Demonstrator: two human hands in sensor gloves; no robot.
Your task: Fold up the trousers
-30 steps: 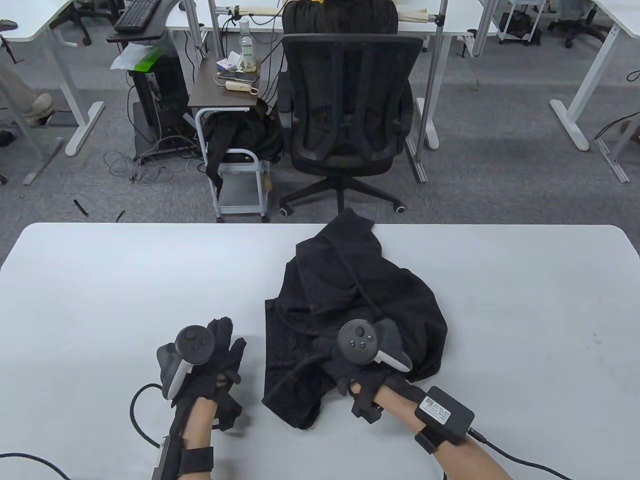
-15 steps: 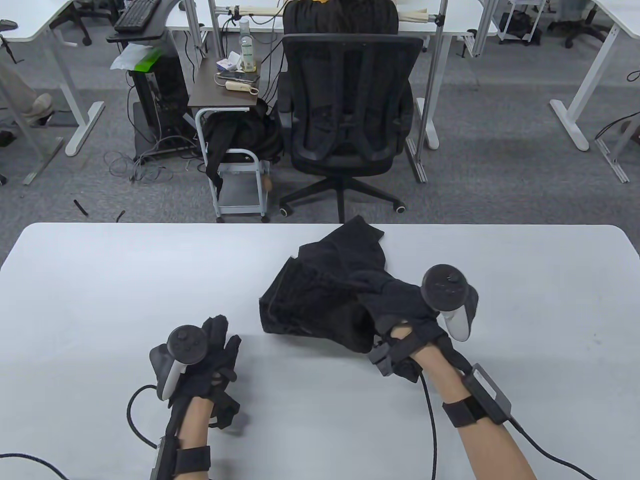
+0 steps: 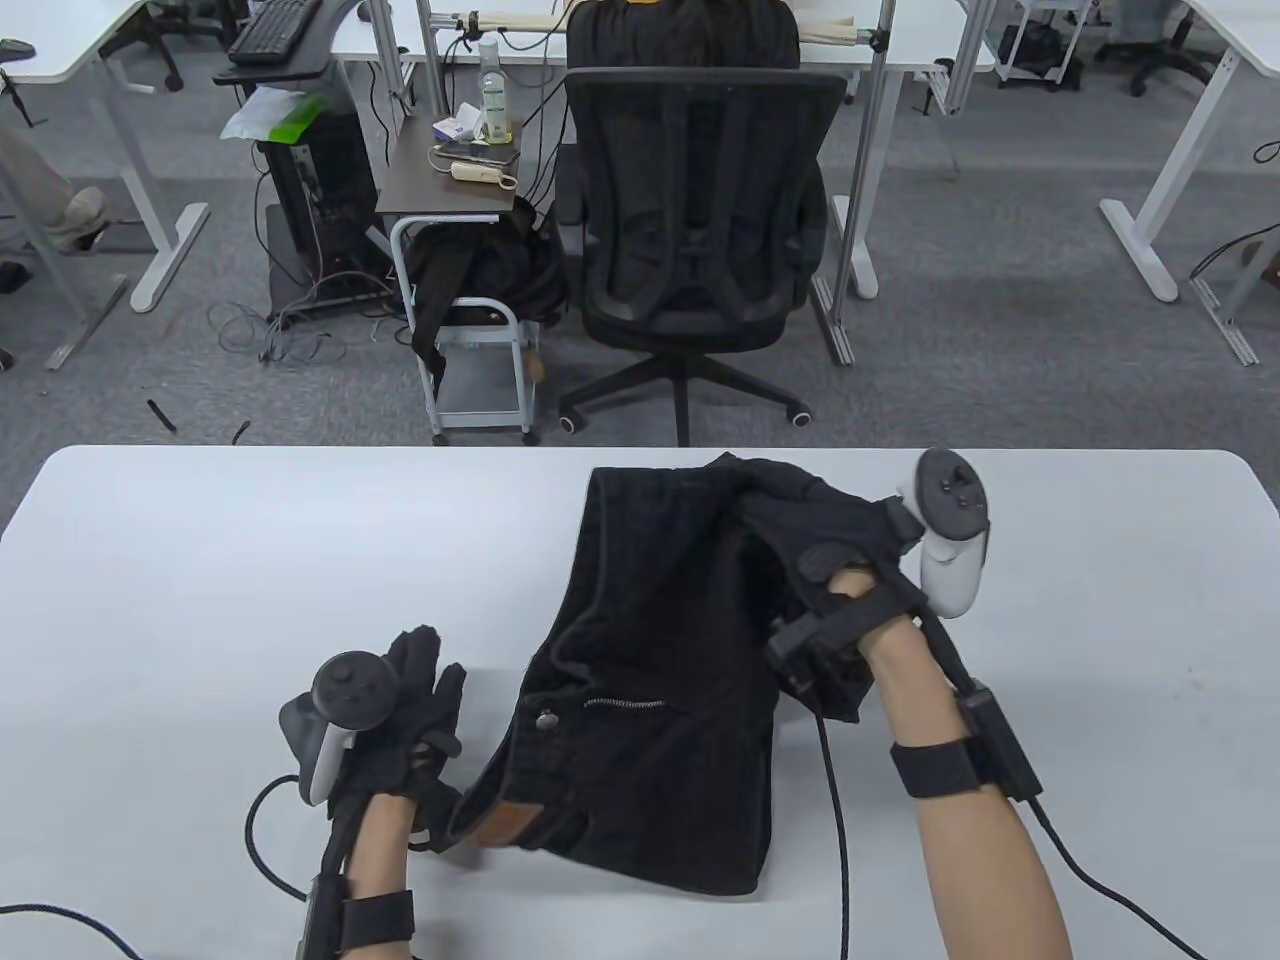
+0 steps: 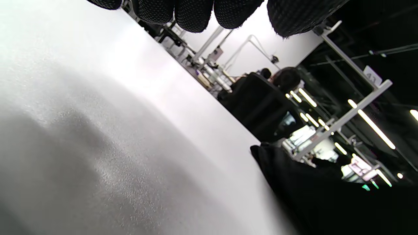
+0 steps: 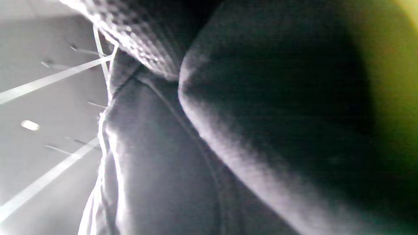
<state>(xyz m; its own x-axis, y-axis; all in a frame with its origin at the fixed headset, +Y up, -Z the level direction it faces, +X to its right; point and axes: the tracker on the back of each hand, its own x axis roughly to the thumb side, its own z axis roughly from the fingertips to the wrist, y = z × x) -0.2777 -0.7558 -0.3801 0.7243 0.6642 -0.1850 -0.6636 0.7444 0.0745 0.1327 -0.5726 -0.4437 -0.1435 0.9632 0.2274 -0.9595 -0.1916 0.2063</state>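
Note:
Black trousers [image 3: 650, 680] hang in the table view from my raised right hand [image 3: 800, 510], waistband end with button, zip and tan patch draped down onto the white table [image 3: 200, 560]. My right hand grips the cloth near the table's far edge; the right wrist view shows only dark cloth [image 5: 261, 130] pressed against the lens. My left hand [image 3: 420, 690] rests flat on the table just left of the trousers, fingers extended, holding nothing. In the left wrist view its fingertips [image 4: 196, 13] hang above the bare table, with the trousers [image 4: 326, 195] at the lower right.
A black office chair [image 3: 700, 200] stands just past the table's far edge. A small side cart [image 3: 460, 230] with bottles and dark cloth stands left of it. Glove cables trail off the table's near edge.
My right hand has lifted the trousers up and away toward the far edge, unfurling them so the waistband now hangs down near my left hand. The left hand has barely moved.

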